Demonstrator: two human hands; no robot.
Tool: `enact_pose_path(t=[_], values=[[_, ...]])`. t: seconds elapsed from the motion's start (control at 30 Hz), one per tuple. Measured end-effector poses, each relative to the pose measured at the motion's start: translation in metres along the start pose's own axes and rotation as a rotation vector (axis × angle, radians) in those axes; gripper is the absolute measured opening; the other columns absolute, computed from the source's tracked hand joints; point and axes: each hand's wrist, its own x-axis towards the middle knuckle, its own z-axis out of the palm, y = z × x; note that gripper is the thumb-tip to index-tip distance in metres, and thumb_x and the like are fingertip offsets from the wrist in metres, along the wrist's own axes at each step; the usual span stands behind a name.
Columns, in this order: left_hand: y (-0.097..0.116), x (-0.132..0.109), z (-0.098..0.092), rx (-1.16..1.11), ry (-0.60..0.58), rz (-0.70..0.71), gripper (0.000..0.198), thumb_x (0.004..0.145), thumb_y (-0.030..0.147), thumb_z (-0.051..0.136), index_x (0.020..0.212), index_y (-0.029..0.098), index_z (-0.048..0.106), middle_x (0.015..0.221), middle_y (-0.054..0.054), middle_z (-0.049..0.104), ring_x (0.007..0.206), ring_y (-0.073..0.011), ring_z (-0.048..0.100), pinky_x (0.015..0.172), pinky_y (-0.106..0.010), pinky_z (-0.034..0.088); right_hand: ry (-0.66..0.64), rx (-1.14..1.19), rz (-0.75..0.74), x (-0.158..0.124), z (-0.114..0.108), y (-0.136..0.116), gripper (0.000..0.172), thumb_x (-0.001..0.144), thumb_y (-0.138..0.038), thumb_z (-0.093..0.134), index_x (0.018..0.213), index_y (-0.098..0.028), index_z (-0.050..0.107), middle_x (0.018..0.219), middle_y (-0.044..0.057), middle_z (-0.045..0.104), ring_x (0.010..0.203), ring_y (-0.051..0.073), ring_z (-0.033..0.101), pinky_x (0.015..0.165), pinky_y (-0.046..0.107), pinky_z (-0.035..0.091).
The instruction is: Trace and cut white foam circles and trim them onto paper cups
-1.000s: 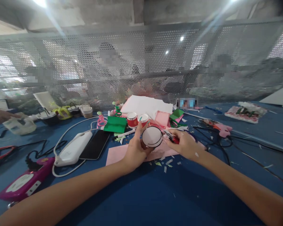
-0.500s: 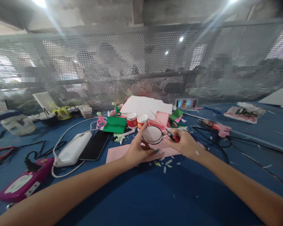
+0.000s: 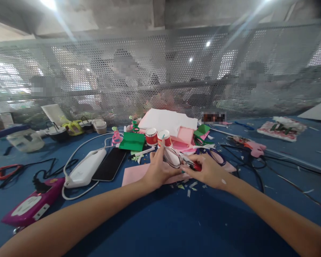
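My left hand (image 3: 159, 169) is closed around a paper cup (image 3: 171, 156), which is tilted sideways with its white inside and dark line near the rim showing. Close against the cup's right edge, my right hand (image 3: 207, 169) grips a small red-handled hand tool (image 3: 197, 166) with a metal head; its exact kind is partly hidden by the fingers. Just behind my hands stand two red paper cups, a left one (image 3: 151, 137) and a right one (image 3: 164, 138). Pink paper (image 3: 135, 174) lies below the hands, with small paper scraps (image 3: 194, 185) around it.
A phone (image 3: 109, 165), a white power bank (image 3: 87, 167) with a cable and a purple power strip (image 3: 33, 203) lie at left. Green folded paper (image 3: 132, 141) and a white marker (image 3: 143, 153) are nearer the middle. Purple-handled scissors (image 3: 221, 159) and a pink glue gun (image 3: 253, 147) lie at right.
My left hand has turned the cup so its opening faces more to the side. My right hand has brought the red-handled tool lower, against the cup's edge.
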Motion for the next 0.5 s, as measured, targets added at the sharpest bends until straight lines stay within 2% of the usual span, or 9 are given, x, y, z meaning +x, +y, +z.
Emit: enact_pose_path(t=[0.07,0.13,0.23,0.33,0.4,0.5], values=[[0.003,0.000,-0.002,0.026,-0.006,-0.043,0.089,0.058,0.036,0.081,0.137,0.023,0.043,0.118,-0.011,0.059,0.122,-0.0376,0.042,0.103,-0.058,0.034,-0.026,0.011,-0.011,-0.001,0.001,-0.001,0.022,0.080,-0.034,0.054,0.065,-0.018,0.055,0.053,-0.004,0.042,0.049,0.009,0.033,0.047,0.024,0.025],[0.004,-0.001,-0.003,0.014,0.004,-0.068,0.084,0.058,0.029,0.080,0.135,0.023,0.046,0.122,-0.011,0.057,0.123,-0.0371,0.041,0.103,-0.058,0.034,-0.022,0.025,0.009,-0.001,0.000,0.001,0.024,0.080,-0.039,0.057,0.069,-0.018,0.058,0.052,-0.004,0.042,0.048,0.009,0.032,0.046,0.023,0.025],[0.002,-0.001,-0.002,-0.113,-0.019,-0.094,0.087,0.059,0.027,0.079,0.137,0.022,0.042,0.129,-0.012,0.054,0.121,-0.0332,0.047,0.102,-0.052,0.041,0.091,0.070,0.070,-0.002,-0.003,0.008,0.031,0.079,-0.049,0.060,0.084,-0.019,0.058,0.052,-0.006,0.041,0.047,0.009,0.034,0.046,0.023,0.027],[0.000,-0.002,0.000,-0.320,-0.088,-0.110,0.094,0.062,0.025,0.076,0.144,0.021,0.030,0.135,-0.014,0.049,0.118,-0.0282,0.054,0.098,-0.045,0.047,0.223,0.173,0.145,-0.002,-0.009,0.018,0.041,0.076,-0.057,0.062,0.090,-0.021,0.048,0.054,-0.008,0.043,0.046,0.010,0.040,0.046,0.023,0.034],[0.001,-0.002,0.000,-0.413,-0.123,-0.101,0.096,0.062,0.019,0.072,0.146,0.024,0.025,0.141,-0.014,0.044,0.119,-0.0268,0.053,0.095,-0.042,0.050,0.194,0.313,0.201,0.000,-0.014,0.022,0.046,0.075,-0.063,0.060,0.086,-0.023,0.041,0.053,-0.009,0.043,0.041,0.010,0.041,0.042,0.023,0.036],[0.003,-0.002,-0.003,-0.500,-0.167,-0.082,0.097,0.059,0.012,0.066,0.146,0.030,0.024,0.146,-0.011,0.038,0.127,-0.0275,0.047,0.095,-0.041,0.051,0.051,0.468,0.199,0.001,-0.018,0.022,0.049,0.078,-0.071,0.050,0.078,-0.023,0.040,0.052,-0.008,0.046,0.035,0.009,0.042,0.035,0.023,0.038]])
